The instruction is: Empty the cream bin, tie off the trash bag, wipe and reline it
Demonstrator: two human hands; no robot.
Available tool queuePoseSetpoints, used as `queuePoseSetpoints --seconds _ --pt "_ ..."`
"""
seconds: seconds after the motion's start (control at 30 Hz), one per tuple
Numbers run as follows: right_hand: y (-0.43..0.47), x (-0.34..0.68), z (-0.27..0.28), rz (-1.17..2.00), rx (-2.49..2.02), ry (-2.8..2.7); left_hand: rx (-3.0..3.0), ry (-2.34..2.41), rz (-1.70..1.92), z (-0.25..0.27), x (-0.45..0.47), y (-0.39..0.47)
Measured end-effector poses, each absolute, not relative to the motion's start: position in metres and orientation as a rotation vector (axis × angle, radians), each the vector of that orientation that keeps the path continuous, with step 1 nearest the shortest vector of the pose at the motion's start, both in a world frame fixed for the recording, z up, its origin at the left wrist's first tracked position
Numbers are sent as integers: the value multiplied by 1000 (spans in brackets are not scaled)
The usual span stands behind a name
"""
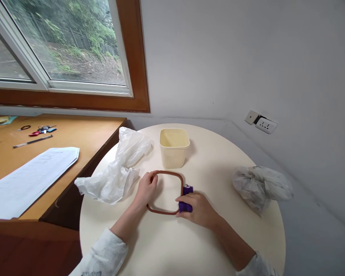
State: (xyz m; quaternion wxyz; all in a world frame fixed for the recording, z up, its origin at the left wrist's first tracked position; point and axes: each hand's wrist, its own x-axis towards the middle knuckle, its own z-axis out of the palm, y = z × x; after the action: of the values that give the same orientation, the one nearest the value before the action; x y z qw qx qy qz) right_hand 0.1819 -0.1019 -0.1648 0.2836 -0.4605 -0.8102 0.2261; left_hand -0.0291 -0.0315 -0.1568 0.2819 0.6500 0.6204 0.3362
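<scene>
A brown rounded-square ring (168,172) is held just over the round table, with its middle open. My left hand (147,188) is closed around its left side, thumb inside the opening. At the opposite side, my right hand (199,209) is closed on a small dark purple object (185,207), which lies against the ring's right side. Part of the purple object also shows above my fingers; its kind is unclear and my hand hides its middle. Just behind the ring stands a pale yellow square-mouthed bin (174,156), upright.
A crumpled white plastic bag (117,172) lies left on the cream table (166,249). At the right edge sits a knotted, filled plastic bag (260,186). The wooden desk (94,128) holds papers (37,176), keys (43,130) and a pen (33,141). The wall has a socket (266,124).
</scene>
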Motion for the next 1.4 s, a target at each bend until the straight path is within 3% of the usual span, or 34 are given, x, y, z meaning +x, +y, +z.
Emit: queuePoseSetpoints --seconds 0.5,0.9,1.07,1.23,1.4 --pt "-93 206 -174 491 -1375 -2214 1973 1752 615 -165 -24 -35" --pt "-84 207 -178 467 -1459 -2060 1997 1731 634 -170 -25 -32" --pt "-83 207 -166 689 -1379 -1562 1911 1720 799 -159 -24 -36" --pt "-86 204 -147 1181 -1169 -855 1794 1386 1147 -141 -15 -51" --pt "-91 193 -140 1461 -980 -586 1599 917 949 -137 4 -69"
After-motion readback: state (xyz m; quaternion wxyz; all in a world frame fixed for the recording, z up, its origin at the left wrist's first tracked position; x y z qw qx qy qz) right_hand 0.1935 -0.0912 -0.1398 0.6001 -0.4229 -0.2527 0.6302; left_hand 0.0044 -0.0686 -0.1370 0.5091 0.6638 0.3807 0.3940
